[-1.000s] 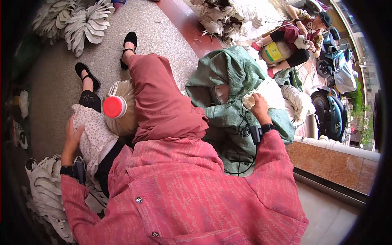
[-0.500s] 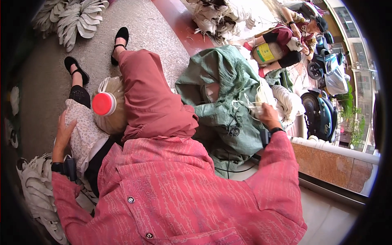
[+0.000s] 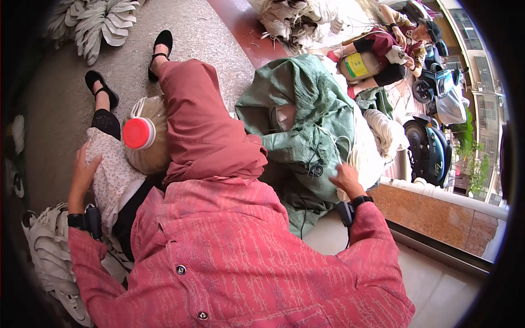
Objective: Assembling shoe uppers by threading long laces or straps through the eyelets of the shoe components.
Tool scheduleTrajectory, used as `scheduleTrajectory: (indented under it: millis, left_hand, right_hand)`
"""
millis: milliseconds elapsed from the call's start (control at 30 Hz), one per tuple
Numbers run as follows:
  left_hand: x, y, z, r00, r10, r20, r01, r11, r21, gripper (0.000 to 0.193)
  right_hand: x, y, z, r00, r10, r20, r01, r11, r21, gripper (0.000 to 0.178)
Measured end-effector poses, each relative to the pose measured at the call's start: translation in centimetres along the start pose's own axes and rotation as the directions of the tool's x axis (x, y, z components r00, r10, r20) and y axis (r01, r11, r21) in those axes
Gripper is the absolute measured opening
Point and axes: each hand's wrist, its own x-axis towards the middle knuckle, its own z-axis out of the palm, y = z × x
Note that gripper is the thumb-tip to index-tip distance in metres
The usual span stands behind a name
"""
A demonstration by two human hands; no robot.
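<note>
My left hand (image 3: 85, 170) lies with its fingers stretched out along the pale floral cloth (image 3: 112, 158) over my left leg, holding nothing. My right hand (image 3: 345, 179) is closed, fingers curled together, at the right side of a crumpled green woven sack (image 3: 301, 90). A thin white string loops over the sack just above these fingers; whether they hold it cannot be made out. White strands (image 3: 365, 156) hang along the sack's right edge, beyond my right hand. Between my legs stands a large clear jar (image 3: 156, 117) with a red lid (image 3: 138, 133) and brownish contents.
Bundles of white shoe-sole-shaped pieces lie at the far left (image 3: 106, 27), near left (image 3: 52, 257) and far middle (image 3: 298, 19). Another person (image 3: 407, 41) sits at the far right beside a jar with a yellow label (image 3: 358, 65). Scooters (image 3: 429, 150) stand behind a low sill (image 3: 437, 218).
My right hand has moved down and left, toward my body, away from the white strands it was at. My left hand stays on the floral cloth.
</note>
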Motion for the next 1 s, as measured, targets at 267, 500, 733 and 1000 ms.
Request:
scheduleTrajectory:
  millis: [267, 500, 733, 1000]
  left_hand:
    - [-0.3, -0.4, 1.2, 0.999, -0.002, -0.055, 0.002, 1.000, 0.010, 0.065]
    - [-0.9, 0.8, 0.9, 0.991, -0.131, -0.032, 0.127, 0.987, -0.094, 0.069]
    - [0.1, 2.5, 1.6, 0.992, -0.128, -0.009, 0.127, 0.987, -0.103, 0.065]
    - [1.2, 2.0, 4.3, 0.995, -0.094, -0.026, 0.096, 0.991, 0.089, 0.065]
  right_hand:
    - [17.3, -14.7, 2.1, 0.857, -0.245, -0.453, 0.443, 0.799, 0.407, 0.016]
    - [21.9, -10.3, 4.1, 0.994, 0.057, -0.092, -0.035, 0.973, 0.229, 0.038]
    - [20.9, -3.3, -3.6, 0.895, 0.319, -0.311, -0.238, 0.933, 0.271, 0.048]
    - [27.5, -7.9, -8.0, 0.991, 0.132, 0.031, -0.067, 0.279, 0.958, 0.086]
